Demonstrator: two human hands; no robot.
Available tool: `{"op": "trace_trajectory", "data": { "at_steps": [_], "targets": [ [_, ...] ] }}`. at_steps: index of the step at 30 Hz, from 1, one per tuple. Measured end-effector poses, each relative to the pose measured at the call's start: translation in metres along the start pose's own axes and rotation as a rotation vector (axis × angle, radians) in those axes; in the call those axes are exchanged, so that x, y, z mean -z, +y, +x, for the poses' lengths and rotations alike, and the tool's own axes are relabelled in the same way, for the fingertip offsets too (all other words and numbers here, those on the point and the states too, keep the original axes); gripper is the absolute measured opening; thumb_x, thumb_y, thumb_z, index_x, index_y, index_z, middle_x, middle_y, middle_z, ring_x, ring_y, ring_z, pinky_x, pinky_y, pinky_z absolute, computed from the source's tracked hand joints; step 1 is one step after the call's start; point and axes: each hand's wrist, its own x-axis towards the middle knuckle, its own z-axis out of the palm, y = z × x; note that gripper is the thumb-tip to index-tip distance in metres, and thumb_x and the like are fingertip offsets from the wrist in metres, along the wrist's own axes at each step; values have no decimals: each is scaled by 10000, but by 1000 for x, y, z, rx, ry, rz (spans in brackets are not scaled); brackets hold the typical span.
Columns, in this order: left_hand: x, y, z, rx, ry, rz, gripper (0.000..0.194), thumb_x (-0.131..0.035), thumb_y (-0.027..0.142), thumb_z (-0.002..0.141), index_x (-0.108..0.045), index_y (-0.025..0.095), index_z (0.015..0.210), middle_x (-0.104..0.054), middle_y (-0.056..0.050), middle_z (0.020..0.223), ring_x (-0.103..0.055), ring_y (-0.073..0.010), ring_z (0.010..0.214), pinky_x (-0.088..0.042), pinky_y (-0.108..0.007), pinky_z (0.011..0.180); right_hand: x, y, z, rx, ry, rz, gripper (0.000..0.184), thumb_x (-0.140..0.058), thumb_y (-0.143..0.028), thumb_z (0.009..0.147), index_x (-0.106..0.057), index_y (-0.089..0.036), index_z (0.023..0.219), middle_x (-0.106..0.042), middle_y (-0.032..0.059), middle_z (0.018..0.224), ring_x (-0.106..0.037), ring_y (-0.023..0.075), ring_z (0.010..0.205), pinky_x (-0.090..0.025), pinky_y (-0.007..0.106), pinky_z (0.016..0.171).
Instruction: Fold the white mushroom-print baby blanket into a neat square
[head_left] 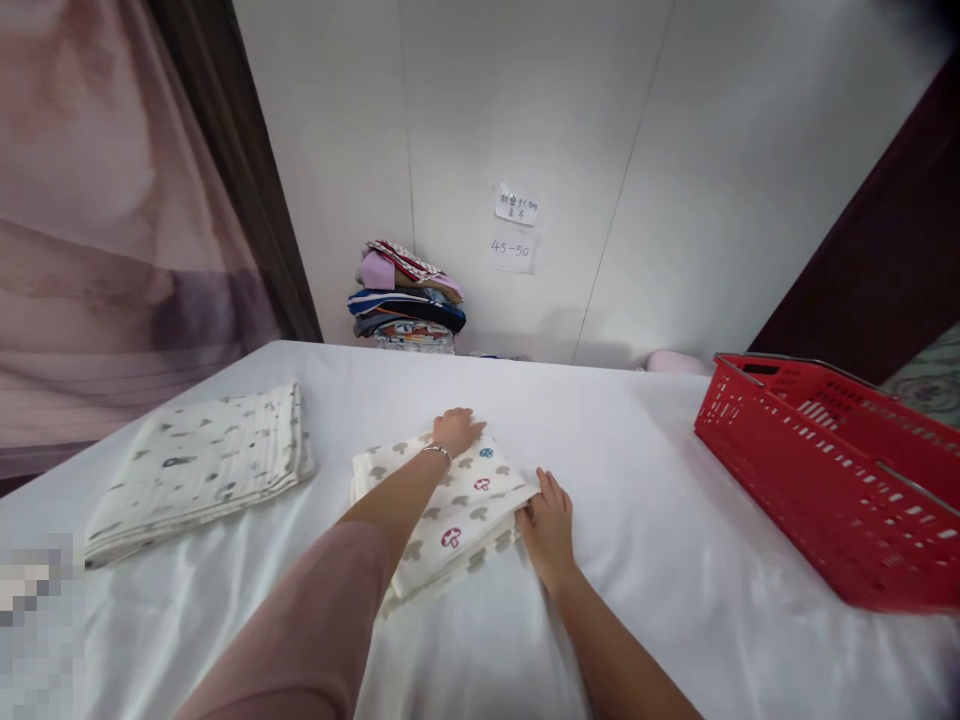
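A folded white cloth (469, 490) printed with grey, red and blue mushroom-like shapes lies on the white-covered table. My left hand (457, 432), with a bracelet at the wrist, rests on its far edge, fingers laid over the fabric. At the cloth's right corner, my right hand (549, 525) pinches the top layer between thumb and fingers, and lower layers show beneath. To the left sits another folded white cloth (202, 455) with small grey prints, touched by neither hand.
A red plastic basket (810, 490) stands on the table's right side. Beyond the far edge is a stack of folded fabrics (409, 300) against the wall. A pink curtain (112, 250) hangs at left. Two paper notes (514, 248) are stuck on the wall.
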Motion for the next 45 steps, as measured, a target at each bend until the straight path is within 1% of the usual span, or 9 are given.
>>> {"op": "trace_trajectory", "data": {
  "at_steps": [6,11,15,22,29,34,38,42,45],
  "targets": [
    [-7,0,28,37,-94,1,467,-451,565,777,-586,216,1057,-606,-93,1135,-556,-235,1027,-426,-334,822,4,1,3,38,-37,22,200,-445,-101,766,-606,-202,832,-456,90,1344,-314,257,1297,-290,467,1010],
    [-10,-6,37,10,-90,3,409,-362,511,848,-605,222,1004,-642,-80,1062,-584,-209,966,-437,-299,782,19,-1,-1,143,-40,43,257,-457,-106,753,-593,-202,949,-456,84,1336,-267,258,1321,-263,479,1027],
    [-14,-7,40,25,-119,12,446,-308,507,869,-635,207,918,-667,-95,972,-605,-220,915,-443,-314,766,28,1,-5,146,-53,62,208,-464,-113,758,-590,-200,899,-478,87,1308,-285,260,1311,-295,453,1005],
    [-6,-5,33,48,-178,-19,562,-281,633,821,-633,216,954,-655,-88,1036,-597,-243,942,-451,-337,776,26,6,-6,72,-107,47,185,-463,-133,779,-584,-200,901,-478,89,1311,-347,246,1265,-311,436,987],
    [2,-19,7,26,-121,95,673,-286,699,776,-578,167,1066,-620,-150,1090,-563,-303,1006,-433,-412,822,22,4,-5,-19,-132,-5,134,-493,-208,812,-609,-188,878,-425,111,1359,-355,269,1242,-308,454,968],
    [-3,-24,12,-2,-117,81,629,-288,680,794,-581,180,1040,-649,-130,1015,-593,-270,939,-441,-356,782,26,5,-7,63,-115,57,144,-477,-143,789,-607,-191,827,-517,80,1269,-366,243,1236,-293,425,987],
    [-8,-27,16,1,-139,62,633,-292,690,790,-586,191,1045,-650,-121,1016,-588,-263,946,-435,-343,790,29,8,-10,81,-95,81,155,-487,-155,786,-611,-191,872,-534,86,1235,-385,238,1220,-313,416,980],
    [-6,-27,6,-74,-32,49,573,-297,618,835,-565,185,1099,-610,-114,1106,-551,-256,1014,-413,-361,847,28,8,-10,65,-80,87,170,-483,-147,787,-613,-187,888,-513,92,1258,-416,229,1180,-350,398,963],
    [0,-20,-11,-228,115,50,476,-359,528,858,-547,189,1134,-570,-99,1181,-491,-245,1105,-356,-387,940,24,8,-10,36,-88,80,166,-497,-157,786,-616,-184,899,-491,102,1284,-423,240,1167,-372,405,942]
  ]
}}
